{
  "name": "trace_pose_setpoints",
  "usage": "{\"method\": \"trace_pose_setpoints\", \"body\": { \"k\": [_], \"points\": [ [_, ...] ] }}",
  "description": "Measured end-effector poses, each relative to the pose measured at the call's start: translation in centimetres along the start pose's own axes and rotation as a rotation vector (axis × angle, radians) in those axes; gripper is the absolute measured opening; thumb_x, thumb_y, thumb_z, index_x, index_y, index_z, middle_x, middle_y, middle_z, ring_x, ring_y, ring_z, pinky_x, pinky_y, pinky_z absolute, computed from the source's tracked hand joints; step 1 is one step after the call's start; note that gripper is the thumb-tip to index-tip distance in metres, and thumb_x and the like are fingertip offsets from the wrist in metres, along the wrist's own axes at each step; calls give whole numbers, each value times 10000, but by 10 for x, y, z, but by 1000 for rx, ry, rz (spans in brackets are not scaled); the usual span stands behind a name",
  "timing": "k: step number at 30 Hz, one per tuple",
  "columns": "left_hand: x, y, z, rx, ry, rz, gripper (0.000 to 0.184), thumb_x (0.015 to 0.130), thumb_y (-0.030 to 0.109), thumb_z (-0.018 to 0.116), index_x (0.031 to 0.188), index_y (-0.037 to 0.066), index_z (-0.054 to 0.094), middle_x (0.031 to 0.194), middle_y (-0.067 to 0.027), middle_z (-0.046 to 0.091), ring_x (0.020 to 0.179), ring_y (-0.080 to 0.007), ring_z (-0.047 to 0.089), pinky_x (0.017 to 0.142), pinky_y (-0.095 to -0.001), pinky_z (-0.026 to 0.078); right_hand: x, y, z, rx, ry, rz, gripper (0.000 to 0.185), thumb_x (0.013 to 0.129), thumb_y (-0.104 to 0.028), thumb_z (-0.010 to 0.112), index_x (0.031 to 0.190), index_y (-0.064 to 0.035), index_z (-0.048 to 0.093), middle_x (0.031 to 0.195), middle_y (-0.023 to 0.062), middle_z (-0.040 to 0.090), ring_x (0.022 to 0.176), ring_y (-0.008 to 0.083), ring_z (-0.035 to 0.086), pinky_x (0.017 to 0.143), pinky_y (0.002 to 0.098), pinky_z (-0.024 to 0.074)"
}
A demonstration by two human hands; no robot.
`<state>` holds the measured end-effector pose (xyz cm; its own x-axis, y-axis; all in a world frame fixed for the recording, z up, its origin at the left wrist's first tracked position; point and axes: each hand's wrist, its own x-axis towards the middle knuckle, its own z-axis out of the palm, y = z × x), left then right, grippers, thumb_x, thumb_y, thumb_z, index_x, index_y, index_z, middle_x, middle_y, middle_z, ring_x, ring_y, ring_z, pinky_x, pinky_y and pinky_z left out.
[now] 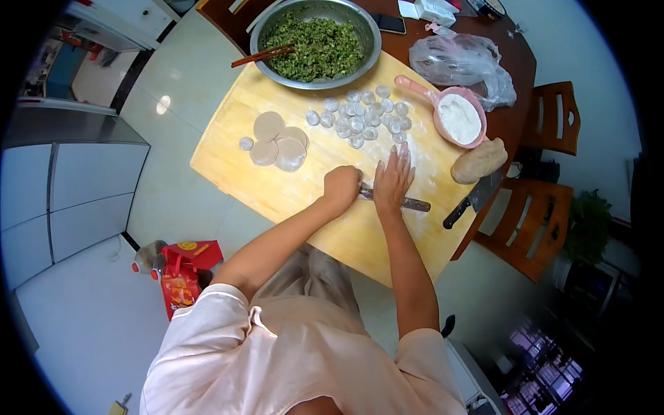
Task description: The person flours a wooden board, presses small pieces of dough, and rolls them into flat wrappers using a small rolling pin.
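My right hand (394, 178) lies flat across the wooden rolling pin (416, 205), its fingers stretched out toward the floured board. My left hand (343, 188) is closed at the pin's left end; what its fingers hold is hidden. Several round, thin dough wrappers (268, 127) overlap on the left of the wooden board (242, 181), beside one small dough disc (246, 143). Many more floured dough pieces (356, 124) are grouped beyond my hands.
At the far edge, a metal bowl (377, 43) holds chopped green filling (315, 48) and chopsticks (263, 55). A pink scoop of flour (459, 119), a dough lump (479, 161) and a knife (458, 213) lie rightward. Behind them is a plastic bag (460, 61).
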<state>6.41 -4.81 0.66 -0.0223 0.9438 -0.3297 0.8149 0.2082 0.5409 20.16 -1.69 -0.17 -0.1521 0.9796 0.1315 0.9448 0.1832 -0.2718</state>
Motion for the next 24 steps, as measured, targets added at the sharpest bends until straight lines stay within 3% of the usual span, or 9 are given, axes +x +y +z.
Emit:
{"method": "trace_pose_setpoints", "body": {
  "k": [3, 6, 7, 10, 11, 15, 18, 21, 24],
  "points": [
    [2, -3, 7, -93, 35, -32, 133, 795, 175, 674, 859, 63, 702, 810, -167, 684, 761, -329, 662, 702, -420, 521, -18, 5, 3, 56, -16, -37, 510, 934, -214, 603, 1401, -45, 489, 1567, 147, 353, 1414, 334, 362, 1140, 531, 282],
    [-7, -26, 22, -499, 200, -144, 102, 830, 141, 666, 834, 39, 673, 719, -108, 652, 660, -244, 631, 636, -376, 503, -95, 18, -3, -12, -106, -143, 583, 870, -224, 661, 1407, -80, 487, 1546, 164, 386, 1407, 336, 376, 1117, 552, 285],
    [0, -53, 51, -728, 171, -237, 64, 839, 86, 685, 823, 31, 658, 707, -27, 623, 633, -132, 575, 598, -299, 481, -116, 23, -10, 62, -125, -161, 576, 868, -225, 662, 1402, -88, 494, 1532, 160, 408, 1398, 328, 389, 1109, 562, 277],
    [-28, -64, 40, -817, 108, -293, 50, 821, 16, 706, 837, 31, 661, 760, 12, 627, 661, -76, 556, 589, -248, 471, -151, 38, -27, 76, -161, -271, 567, 830, -212, 716, 1354, -95, 535, 1474, 152, 469, 1341, 325, 448, 1101, 531, 308],
    [-36, -65, 34, -828, 65, -316, 105, 804, -45, 688, 883, 23, 674, 795, 15, 639, 682, -65, 560, 612, -223, 471, -153, 45, -31, 102, -177, -306, 553, 815, -196, 731, 1330, -97, 555, 1440, 150, 499, 1315, 326, 469, 1091, 523, 327],
    [-50, -76, -8, -994, 203, -158, 172, 830, -75, 623, 973, -4, 688, 806, 34, 622, 715, -48, 542, 648, -205, 461, -135, 90, -26, 182, -256, -395, 471, 766, -118, 762, 1214, -88, 618, 1249, 139, 603, 1187, 337, 539, 1033, 486, 408],
    [-47, -101, -50, -1138, 379, -80, 146, 822, -27, 635, 950, 4, 698, 753, 16, 640, 695, -71, 579, 641, -238, 478, -114, 109, -29, 233, -128, -257, 363, 759, -60, 730, 1105, -35, 622, 1115, 160, 608, 1072, 365, 553, 956, 490, 436],
    [-50, -129, -88, -692, 367, -336, 229, 834, -17, 667, 1063, 4, 661, 898, -68, 680, 817, -166, 653, 757, -296, 528, -87, 124, -39, 291, -73, -150, 380, 777, -60, 722, 1138, -22, 613, 1114, 160, 604, 1097, 376, 545, 971, 484, 430],
    [-70, -107, -108, 53, 675, -266, 362, 775, 27, 723, 1126, 21, 636, 1070, -155, 677, 980, -307, 658, 870, -391, 526, -69, 126, -48, 264, -74, -70, 419, 812, -58, 691, 1216, -10, 587, 1182, 199, 592, 1145, 401, 530, 1001, 476, 420]
  ]
}}
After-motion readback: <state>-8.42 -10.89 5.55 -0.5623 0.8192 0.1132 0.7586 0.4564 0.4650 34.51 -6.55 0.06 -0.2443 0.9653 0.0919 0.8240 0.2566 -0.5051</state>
